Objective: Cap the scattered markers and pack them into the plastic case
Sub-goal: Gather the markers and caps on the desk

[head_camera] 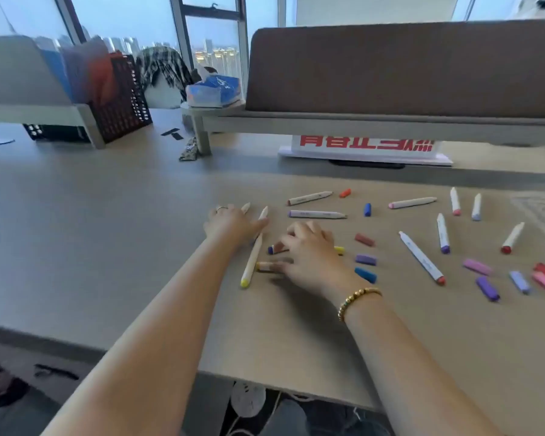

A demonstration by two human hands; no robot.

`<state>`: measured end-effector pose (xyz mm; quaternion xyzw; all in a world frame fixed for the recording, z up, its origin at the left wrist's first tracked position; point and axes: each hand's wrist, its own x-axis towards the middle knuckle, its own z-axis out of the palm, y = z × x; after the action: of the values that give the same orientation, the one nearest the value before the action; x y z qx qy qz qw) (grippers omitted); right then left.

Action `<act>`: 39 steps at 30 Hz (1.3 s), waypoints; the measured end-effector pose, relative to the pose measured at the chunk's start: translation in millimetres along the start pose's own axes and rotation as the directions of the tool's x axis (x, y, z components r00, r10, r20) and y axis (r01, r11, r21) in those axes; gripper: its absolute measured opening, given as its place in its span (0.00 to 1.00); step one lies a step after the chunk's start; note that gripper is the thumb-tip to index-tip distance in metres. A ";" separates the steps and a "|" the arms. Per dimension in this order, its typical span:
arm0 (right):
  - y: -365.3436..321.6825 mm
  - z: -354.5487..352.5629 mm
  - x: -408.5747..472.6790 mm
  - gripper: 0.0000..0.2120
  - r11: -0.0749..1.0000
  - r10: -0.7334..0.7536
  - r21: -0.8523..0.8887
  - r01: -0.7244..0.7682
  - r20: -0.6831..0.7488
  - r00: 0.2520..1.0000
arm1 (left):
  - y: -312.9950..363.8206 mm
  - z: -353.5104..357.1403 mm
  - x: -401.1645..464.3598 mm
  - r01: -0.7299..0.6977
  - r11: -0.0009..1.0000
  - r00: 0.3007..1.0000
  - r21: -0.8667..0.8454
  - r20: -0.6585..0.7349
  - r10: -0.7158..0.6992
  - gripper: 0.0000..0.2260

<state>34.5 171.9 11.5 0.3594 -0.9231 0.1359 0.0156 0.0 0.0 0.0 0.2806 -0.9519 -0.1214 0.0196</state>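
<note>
Several uncapped white markers and loose coloured caps lie scattered on the desk (139,247). My left hand (232,223) lies knuckles-up over a marker whose pale tip (245,208) sticks out past the fingers. Its thumb touches the long yellow-ended marker (253,251). Whether the fingers curl round anything is hidden. My right hand (309,250) is spread over two short markers, a dark-blue-ended marker (272,249) and an orange-ended marker (264,266), with its fingertips touching the orange-ended one. A yellow cap (339,250) peeks out from under its right side. A clear plastic thing (540,212), perhaps the case, shows at the right edge.
Loose caps lie right of my right hand: a reddish cap (364,239), a purple cap (366,259) and a blue cap (365,274). More markers and caps spread towards the right edge. A raised shelf (359,124) and a red-lettered sign (365,149) stand behind them. A mesh basket (123,105) stands at the back left.
</note>
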 end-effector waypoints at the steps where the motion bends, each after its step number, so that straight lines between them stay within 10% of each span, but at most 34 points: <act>1: 0.1 0.1 0.9 0.19 0.999 -0.004 -0.051 0.006 0.039 0.999 | 1.8 -1.4 3.9 -0.017 0.999 0.999 0.033 0.034 0.016 0.36; 12: -1.3 4.4 3.9 0.13 0.954 -0.144 -0.265 0.137 -0.007 0.990 | 0.2 -20.9 -10.2 -0.163 0.948 0.972 0.275 0.206 0.108 0.18; 25: 3.9 0.8 25.0 0.16 0.932 -0.033 -0.361 0.035 0.013 0.999 | 0.0 -26.9 -28.9 -0.201 0.977 0.912 0.071 0.377 0.160 0.18; 39: 8.9 -4.4 18.1 0.11 0.988 0.086 -0.132 -0.085 0.006 0.996 | -7.5 1.0 -6.9 -0.105 0.985 0.993 -0.135 0.045 0.112 0.12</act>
<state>14.8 167.4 15.8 0.3183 -0.9447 0.0730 0.0280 9.7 -2.2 -2.6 0.2231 -0.9559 -0.1901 0.0199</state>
